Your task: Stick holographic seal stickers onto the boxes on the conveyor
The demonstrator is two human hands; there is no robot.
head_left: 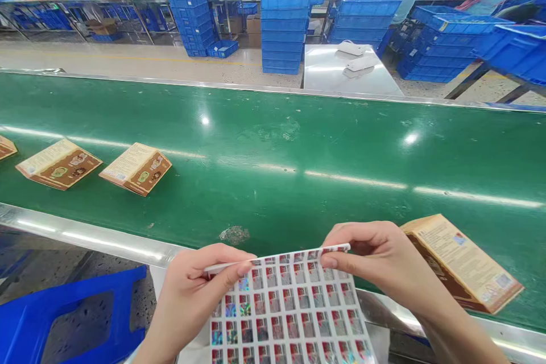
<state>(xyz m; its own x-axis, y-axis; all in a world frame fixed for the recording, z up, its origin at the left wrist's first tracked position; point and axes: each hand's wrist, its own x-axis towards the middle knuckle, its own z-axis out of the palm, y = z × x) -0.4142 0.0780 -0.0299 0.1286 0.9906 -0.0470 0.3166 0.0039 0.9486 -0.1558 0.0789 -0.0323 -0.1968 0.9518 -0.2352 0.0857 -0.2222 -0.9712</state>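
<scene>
A white sheet of small shiny red-and-silver stickers (294, 318) hangs between my two hands, its top edge folded back. My left hand (200, 278) pinches the upper left corner between thumb and fingers. At the upper right corner, my right hand (371, 256) grips the folded edge the same way. Beyond my right wrist lies a brown and cream box (473, 261) on the green conveyor belt (273, 142), partly hidden by the forearm. The lower end of the sheet runs out of view.
Farther left on the belt lie a box (136, 169), another box (60, 165) and part of a third. A blue plastic stool (77, 318) stands at lower left. Across the belt are a metal table (336, 74), stacked blue crates (285, 34) and several people.
</scene>
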